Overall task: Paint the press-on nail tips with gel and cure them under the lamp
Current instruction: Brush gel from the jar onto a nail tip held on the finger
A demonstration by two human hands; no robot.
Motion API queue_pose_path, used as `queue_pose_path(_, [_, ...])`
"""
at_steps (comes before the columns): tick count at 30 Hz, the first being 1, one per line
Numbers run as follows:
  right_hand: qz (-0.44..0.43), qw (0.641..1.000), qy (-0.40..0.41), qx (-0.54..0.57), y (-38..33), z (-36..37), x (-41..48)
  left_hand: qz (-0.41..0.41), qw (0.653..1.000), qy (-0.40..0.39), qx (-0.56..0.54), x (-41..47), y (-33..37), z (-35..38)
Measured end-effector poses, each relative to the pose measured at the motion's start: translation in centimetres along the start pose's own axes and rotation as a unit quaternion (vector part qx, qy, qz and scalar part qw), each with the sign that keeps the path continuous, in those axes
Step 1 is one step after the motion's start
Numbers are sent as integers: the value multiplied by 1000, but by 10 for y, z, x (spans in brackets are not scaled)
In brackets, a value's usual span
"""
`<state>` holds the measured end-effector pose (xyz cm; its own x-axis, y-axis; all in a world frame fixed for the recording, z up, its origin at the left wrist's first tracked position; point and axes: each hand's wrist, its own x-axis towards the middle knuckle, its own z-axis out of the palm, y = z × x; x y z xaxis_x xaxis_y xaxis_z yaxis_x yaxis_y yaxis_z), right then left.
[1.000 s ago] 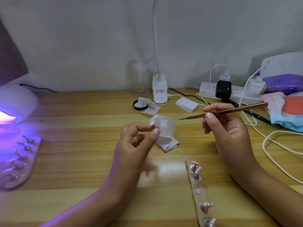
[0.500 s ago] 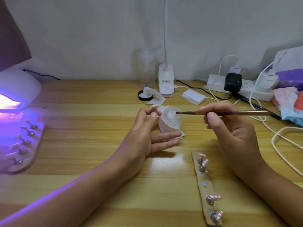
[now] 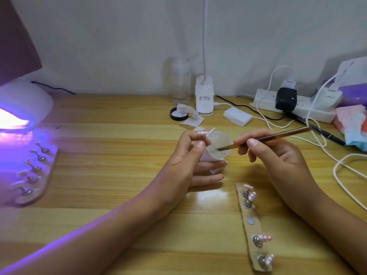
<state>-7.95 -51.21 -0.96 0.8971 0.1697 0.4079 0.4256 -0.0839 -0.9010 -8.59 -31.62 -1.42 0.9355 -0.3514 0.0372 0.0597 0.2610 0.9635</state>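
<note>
Left hand (image 3: 184, 161): thumb and forefinger pinched on a nail tip (image 3: 201, 133) on its small stand, other fingers straight, reaching under the clear gel jar (image 3: 216, 139); contact with jar unclear. Right hand (image 3: 282, 155): fingers clamped round the brush (image 3: 278, 134), bristles down inside the jar. Near strip (image 3: 256, 227) of pink tips lies on the table (image 3: 119, 155) just below the right wrist. Far strip (image 3: 44, 175) sits in the violet glow of the lit lamp (image 3: 25, 100), far left.

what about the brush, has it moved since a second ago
Yes. The brush in the right hand moved left and down: its tip was off to the right of the clear pot, and now dips inside it.
</note>
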Motion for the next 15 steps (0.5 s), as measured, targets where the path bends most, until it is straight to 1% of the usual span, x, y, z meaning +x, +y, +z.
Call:
queue_pose_path(2, [-9,1000,12,-7,-2,1,-1,-2,1000,-1,-5,0,0,0])
queue_pose_path(5, [-56,995,27,-73,-3,4,-3,1,1000,0,-6,1,-1,0])
queue_pose_path(9, [-123,978,5,-171,0,8,-2,10,1000,-8,4,1,-1,0])
queue_pose_path(12, [-131,970,-2,-204,2,7,-1,14,1000,-8,7,0,-1,0])
queue_pose_path(15, [-120,971,-1,-205,3,7,0,12,1000,-2,5,1,-1,-1])
